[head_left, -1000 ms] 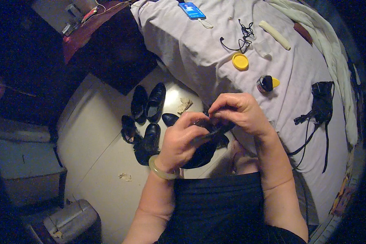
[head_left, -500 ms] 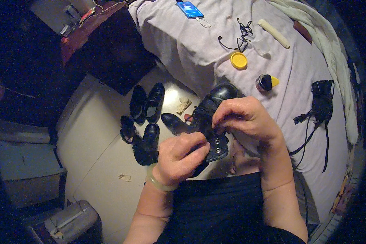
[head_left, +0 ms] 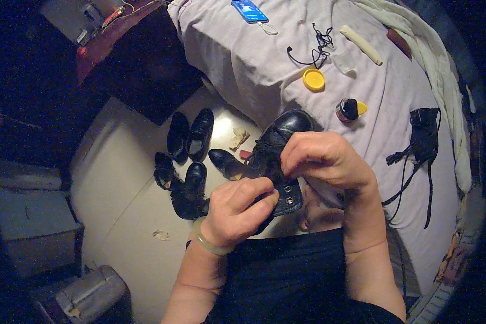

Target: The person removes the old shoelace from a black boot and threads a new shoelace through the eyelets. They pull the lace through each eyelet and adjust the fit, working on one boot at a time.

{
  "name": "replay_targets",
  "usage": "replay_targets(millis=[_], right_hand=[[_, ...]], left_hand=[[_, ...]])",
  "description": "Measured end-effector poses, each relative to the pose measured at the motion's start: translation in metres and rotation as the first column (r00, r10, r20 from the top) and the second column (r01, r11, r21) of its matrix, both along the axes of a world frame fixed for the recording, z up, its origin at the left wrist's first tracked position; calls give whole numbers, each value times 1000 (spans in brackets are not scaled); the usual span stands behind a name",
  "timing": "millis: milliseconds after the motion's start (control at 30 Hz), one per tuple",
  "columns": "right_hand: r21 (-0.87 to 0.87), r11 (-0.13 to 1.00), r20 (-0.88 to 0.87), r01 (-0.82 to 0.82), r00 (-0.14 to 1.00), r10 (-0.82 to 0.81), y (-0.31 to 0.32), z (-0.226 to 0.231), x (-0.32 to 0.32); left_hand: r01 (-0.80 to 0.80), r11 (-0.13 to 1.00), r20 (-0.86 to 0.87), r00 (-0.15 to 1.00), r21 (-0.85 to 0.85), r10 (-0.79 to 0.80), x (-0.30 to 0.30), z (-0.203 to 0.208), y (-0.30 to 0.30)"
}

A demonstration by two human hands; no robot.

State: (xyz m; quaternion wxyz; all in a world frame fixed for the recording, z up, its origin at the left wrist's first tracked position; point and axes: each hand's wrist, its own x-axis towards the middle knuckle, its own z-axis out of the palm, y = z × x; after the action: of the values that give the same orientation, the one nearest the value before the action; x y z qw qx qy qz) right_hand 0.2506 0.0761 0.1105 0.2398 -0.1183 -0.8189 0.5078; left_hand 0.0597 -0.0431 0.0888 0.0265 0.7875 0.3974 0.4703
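Observation:
A black leather lace-up boot (head_left: 289,127) lies in front of me, its toe pointing away and its bare metal eyelets (head_left: 289,200) toward me. My left hand (head_left: 238,209), with a pale bangle (head_left: 211,246) at the wrist, is closed on the left edge of the boot's opening. Over the right side of the lacing, my right hand (head_left: 329,162) is closed in a pinch, fingertips against the boot. What sits between those fingertips is hidden. Dark shoelaces (head_left: 263,150) cross the boot just beyond my hands.
Several black shoes (head_left: 200,135) stand on the pale floor (head_left: 129,216) to the left. On the light bedsheet (head_left: 237,59) lie a yellow lid (head_left: 314,79), a small dark jar (head_left: 349,109), a tangled black cable (head_left: 323,46), a phone (head_left: 249,11) and a black strapped item (head_left: 424,137).
The whole view has shifted slightly, so the surroundings sit a little further left. Both hands stay at the boot's opening, and the right fingers have moved only slightly.

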Motion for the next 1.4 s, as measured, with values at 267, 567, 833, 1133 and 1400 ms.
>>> replay_targets(millis=[267,567,833,1133,1400], right_hand=[[-30,997,28,72,997,-71,-3,2,-2],[117,987,164,111,978,-129,-8,6,-5],[146,978,4,147,989,-149,-11,5,-10],[-11,989,102,150,984,-148,-15,15,-5],[-188,961,223,204,962,-160,-18,15,-6]], left_hand=[[47,999,25,999,2,-47,0,2,0],[65,998,11,998,-1,-65,-2,4,-1],[55,998,9,998,6,-55,-2,5,-1],[52,999,12,999,-2,-52,-3,4,-2],[49,999,29,998,-18,-48,-3,3,-3]])
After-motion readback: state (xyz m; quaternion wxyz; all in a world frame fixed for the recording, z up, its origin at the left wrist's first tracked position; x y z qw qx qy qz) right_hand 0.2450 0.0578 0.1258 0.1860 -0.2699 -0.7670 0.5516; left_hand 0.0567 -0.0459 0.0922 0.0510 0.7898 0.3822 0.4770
